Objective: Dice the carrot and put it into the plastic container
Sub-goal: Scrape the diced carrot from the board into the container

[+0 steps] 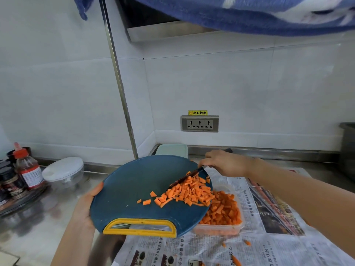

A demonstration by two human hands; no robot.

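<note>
Our left grip (84, 206) clamps the rim of the tilted cutting board (134, 189); our right grip (224, 163) is curled round the knife (184, 179). The diced carrot (190, 192) lies at the low rim, above the half-filled plastic container (219, 230). We should sweep slowly, blade flat.

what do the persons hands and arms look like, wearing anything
No gloves on the left hand or the right hand. The left forearm and right forearm are bare, with no sleeve edge in view. No watch, bracelet or ring shows, though the left hand's fingers are mostly hidden.
</note>
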